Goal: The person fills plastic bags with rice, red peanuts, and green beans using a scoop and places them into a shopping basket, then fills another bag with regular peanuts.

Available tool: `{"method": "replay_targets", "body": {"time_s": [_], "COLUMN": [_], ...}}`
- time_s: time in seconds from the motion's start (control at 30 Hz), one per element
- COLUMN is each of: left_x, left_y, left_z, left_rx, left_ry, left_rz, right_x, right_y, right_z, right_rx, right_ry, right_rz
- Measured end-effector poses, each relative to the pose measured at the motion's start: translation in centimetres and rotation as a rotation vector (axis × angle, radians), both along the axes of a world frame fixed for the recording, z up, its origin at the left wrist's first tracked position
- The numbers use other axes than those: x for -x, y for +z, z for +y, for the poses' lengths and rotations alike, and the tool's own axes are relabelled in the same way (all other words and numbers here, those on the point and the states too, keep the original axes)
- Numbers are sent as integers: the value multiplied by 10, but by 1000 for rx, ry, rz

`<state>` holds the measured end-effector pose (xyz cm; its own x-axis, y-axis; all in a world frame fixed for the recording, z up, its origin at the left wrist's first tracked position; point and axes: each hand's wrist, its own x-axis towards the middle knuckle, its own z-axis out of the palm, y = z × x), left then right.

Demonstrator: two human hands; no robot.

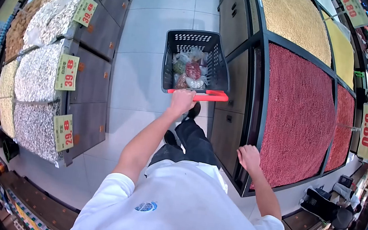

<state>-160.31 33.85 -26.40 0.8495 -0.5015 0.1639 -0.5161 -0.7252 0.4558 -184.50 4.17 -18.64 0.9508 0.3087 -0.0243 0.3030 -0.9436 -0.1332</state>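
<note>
My left hand (182, 101) is wrapped round the red handle (209, 95) of a dark grey shopping basket (219, 69) with perforated walls. At the bottom of the basket lie several clear plastic bags, one holding something dark red (193, 70), one something green (179, 66) and one something white (194, 83). My right hand (248, 157) hangs beside the front corner of a wide bin of small dark-red beans (298, 120). Its fingers are loosely curled in, with nothing showing in them.
Open bins of white dried goods (37, 71) line the left side, with price signs (67, 72) along their edge. On the right, a bin of yellowish grain (296, 21) lies beyond the beans. A tiled aisle floor (138, 77) runs between wooden cabinets.
</note>
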Motion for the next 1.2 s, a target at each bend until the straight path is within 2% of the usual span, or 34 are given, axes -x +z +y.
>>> {"method": "replay_targets", "body": {"time_s": [0.17, 0.2, 0.3, 0.43, 0.57, 0.7, 0.77, 0.83, 0.9, 0.97, 1.03, 1.17, 1.2], "left_x": [-64, -76, -110, -157, -204, -260, -286, -322, -352, -379, -413, -487, -503], "left_y": [6, -2, 8, -1, 9, 10, 11, 10, 16, 14, 16, 25, 27], "left_z": [-3, -2, -4, -7, -11, -21, -23, -24, -29, -37, -46, -62, -68], "left_rx": [45, 63, 5, -16, -55, 2, 2, 19, 15, 36, 22, 21, 23], "left_ry": [-15, -24, -1, 5, 2, 27, 26, 22, 2, 29, 37, 2, 2], "left_rz": [-24, -50, -78, -100, -133, -163, -128, -107, -152, -179, -180, -153, -143], "right_x": [-7, -13, -46, -176, -331, -456, -497, -534, -558, -583, -615, -683, -701], "right_y": [1, 7, -2, -1, -6, 1, -20, -38, -46, -45, -35, -50, -39], "right_z": [-3, 1, 6, 4, -1, 47, 69, 76, 71, 63, 58, 44, 40], "right_rx": [-39, -111, -430, -549, -672, -498, -274, -218, -301, -298, -284, -253, -192], "right_ry": [-2, -33, -325, -451, -563, -58, 81, 2, -41, -26, -80, -121, -134], "right_rz": [103, 115, 218, 61, 78, -125, 31, 46, -110, -144, -151, -152, -60]}}
